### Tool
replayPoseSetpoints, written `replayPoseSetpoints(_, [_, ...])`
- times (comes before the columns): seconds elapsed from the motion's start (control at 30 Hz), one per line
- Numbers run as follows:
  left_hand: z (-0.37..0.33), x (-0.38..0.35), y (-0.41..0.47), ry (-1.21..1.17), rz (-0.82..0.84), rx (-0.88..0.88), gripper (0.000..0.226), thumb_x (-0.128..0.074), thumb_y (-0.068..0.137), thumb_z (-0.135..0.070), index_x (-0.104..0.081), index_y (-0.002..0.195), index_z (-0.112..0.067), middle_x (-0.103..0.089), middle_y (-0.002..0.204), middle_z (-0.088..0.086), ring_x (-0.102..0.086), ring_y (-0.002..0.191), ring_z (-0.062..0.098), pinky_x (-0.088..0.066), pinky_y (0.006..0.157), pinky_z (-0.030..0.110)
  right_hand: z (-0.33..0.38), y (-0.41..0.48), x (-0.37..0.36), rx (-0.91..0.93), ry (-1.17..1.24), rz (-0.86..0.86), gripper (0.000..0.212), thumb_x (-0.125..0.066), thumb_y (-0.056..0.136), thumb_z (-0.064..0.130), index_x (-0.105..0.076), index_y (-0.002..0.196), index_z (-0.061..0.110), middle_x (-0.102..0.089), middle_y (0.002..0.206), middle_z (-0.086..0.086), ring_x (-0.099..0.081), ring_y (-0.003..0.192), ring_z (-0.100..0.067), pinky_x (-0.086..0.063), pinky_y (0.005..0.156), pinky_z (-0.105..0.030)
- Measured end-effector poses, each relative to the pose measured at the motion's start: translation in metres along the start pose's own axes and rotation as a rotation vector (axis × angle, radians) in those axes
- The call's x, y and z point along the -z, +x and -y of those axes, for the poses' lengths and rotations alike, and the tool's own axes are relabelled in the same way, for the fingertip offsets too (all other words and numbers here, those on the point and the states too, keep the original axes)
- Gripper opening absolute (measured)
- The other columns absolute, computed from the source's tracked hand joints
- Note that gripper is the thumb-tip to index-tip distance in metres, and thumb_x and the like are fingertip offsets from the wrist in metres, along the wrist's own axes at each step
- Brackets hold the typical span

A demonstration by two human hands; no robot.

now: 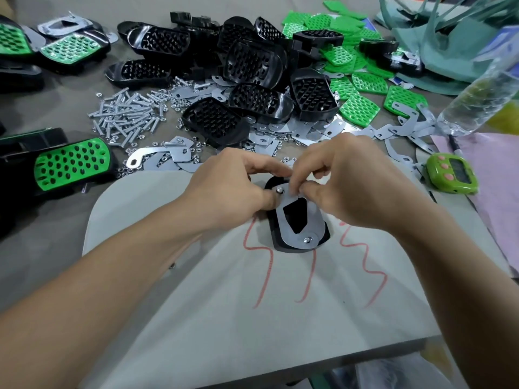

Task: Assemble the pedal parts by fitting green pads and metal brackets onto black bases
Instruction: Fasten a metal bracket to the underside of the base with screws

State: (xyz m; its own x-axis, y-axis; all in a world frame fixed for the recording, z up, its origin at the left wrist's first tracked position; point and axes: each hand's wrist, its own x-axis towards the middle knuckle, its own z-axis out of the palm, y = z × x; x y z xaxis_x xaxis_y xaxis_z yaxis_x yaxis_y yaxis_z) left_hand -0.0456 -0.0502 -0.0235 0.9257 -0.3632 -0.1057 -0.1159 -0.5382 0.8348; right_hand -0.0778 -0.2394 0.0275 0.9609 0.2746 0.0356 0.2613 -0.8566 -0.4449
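Observation:
A black pedal base (323,239) lies underside up on the grey board (224,304), with a metal bracket (314,226) on top of it. One nut sits on the bracket's near end (306,240), another at its far end (279,189). My left hand (236,189) grips the far left edge of the base, thumb beside the far nut. My right hand (345,183) pinches the bracket's far end with thumb and forefinger. Loose black bases (252,66), green pads (362,108) and spare brackets (323,130) are piled behind.
Screws and nuts (129,116) lie scattered at centre left. Finished green-and-black pedals (70,164) sit at the left edge and far left. A green timer (452,172) and a plastic bottle (483,99) stand on the right, by pink paper (494,186).

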Motion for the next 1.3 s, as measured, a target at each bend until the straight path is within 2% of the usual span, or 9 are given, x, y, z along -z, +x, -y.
replayPoseSetpoints(0.13, [0.000,0.001,0.001,0.016,0.001,0.004,0.041,-0.082,0.068,-0.032,-0.077,0.105,-0.050,-0.061,0.079,-0.035,-0.060,0.091,0.003,-0.040,0.064,0.030,-0.004,-0.005,-0.002,-0.009,0.064,-0.054,0.036,-0.071,0.084,0.005,-0.078,0.085,0.040,-0.070,0.089,0.021,-0.058,0.078,-0.002,-0.045,0.072,-0.016])
replayPoseSetpoints(0.23, [-0.003,0.000,0.000,0.004,0.002,0.021,0.045,-0.077,0.062,-0.034,-0.077,0.105,-0.049,-0.064,0.060,-0.021,-0.052,0.053,0.007,-0.054,0.073,0.035,-0.003,-0.008,-0.008,0.039,0.100,-0.028,0.048,-0.065,0.082,-0.007,-0.081,0.094,0.036,-0.058,0.098,0.030,-0.050,0.083,0.017,-0.036,0.075,-0.004])
replayPoseSetpoints(0.37, [-0.002,-0.001,-0.001,0.005,-0.023,-0.012,0.038,-0.087,0.075,-0.022,-0.078,0.104,-0.045,-0.045,0.085,-0.040,-0.048,0.070,0.012,-0.038,0.060,0.028,-0.010,-0.011,-0.008,-0.024,0.121,-0.068,0.047,-0.062,0.083,-0.004,-0.076,0.077,0.041,-0.058,0.108,0.019,-0.050,0.086,0.012,-0.036,0.076,-0.007])
replayPoseSetpoints(0.5, [-0.001,-0.001,-0.001,-0.028,-0.020,0.001,0.043,-0.077,0.063,-0.030,-0.078,0.103,-0.047,-0.058,0.059,-0.011,-0.045,0.063,0.017,-0.036,0.059,0.027,-0.010,-0.014,-0.015,0.027,0.144,0.004,0.059,-0.054,0.080,-0.009,-0.078,0.103,0.039,-0.052,0.128,0.015,-0.050,0.103,0.004,-0.036,0.088,-0.010])
replayPoseSetpoints(0.77, [-0.003,-0.001,-0.002,-0.005,-0.044,-0.014,0.039,-0.081,0.066,-0.029,-0.077,0.101,-0.047,-0.052,0.083,-0.039,-0.052,0.071,0.009,-0.034,0.053,0.023,-0.014,-0.018,-0.021,0.018,0.229,-0.026,0.064,-0.050,0.077,-0.009,-0.078,0.101,0.044,-0.051,0.141,0.020,-0.051,0.126,0.003,-0.047,0.101,-0.023])
replayPoseSetpoints(0.9, [-0.002,-0.001,-0.003,0.029,-0.053,-0.038,0.038,-0.085,0.076,-0.022,-0.077,0.103,-0.048,-0.029,0.083,-0.046,-0.039,0.089,-0.009,-0.030,0.056,0.021,-0.020,-0.021,-0.023,-0.117,0.377,-0.170,0.040,-0.058,0.082,0.005,-0.079,0.080,0.039,-0.061,0.130,0.025,-0.064,0.108,0.003,-0.060,0.080,-0.035])
replayPoseSetpoints(1.07, [-0.002,-0.002,-0.002,0.055,-0.058,-0.041,0.040,-0.084,0.077,-0.019,-0.077,0.103,-0.049,-0.033,0.086,-0.047,-0.042,0.088,-0.003,-0.032,0.057,0.022,-0.026,-0.036,-0.031,-0.257,0.464,-0.129,0.054,-0.074,0.069,0.037,-0.067,0.120,0.051,-0.067,0.099,0.013,-0.065,0.082,-0.008,-0.055,0.074,-0.027])
replayPoseSetpoints(1.17, [-0.002,-0.001,-0.005,0.033,-0.070,-0.039,0.038,-0.081,0.071,-0.029,-0.076,0.102,-0.051,-0.061,0.074,-0.022,-0.049,0.057,0.007,-0.032,0.054,0.026,-0.023,-0.038,-0.044,-0.265,0.470,-0.234,0.048,-0.080,0.072,0.028,-0.071,0.116,0.044,-0.066,0.087,0.013,-0.060,0.069,-0.007,-0.048,0.066,-0.013])
replayPoseSetpoints(1.3, [-0.002,-0.003,-0.014,0.008,-0.136,-0.064,0.043,-0.069,0.063,-0.036,-0.074,0.100,-0.057,-0.048,0.054,-0.007,-0.047,0.055,0.011,-0.044,0.062,0.035,-0.015,-0.028,-0.049,-0.255,0.547,-0.317,0.047,-0.077,0.076,0.008,-0.074,0.109,0.041,-0.075,0.097,0.022,-0.066,0.077,0.002,-0.048,0.072,-0.007])
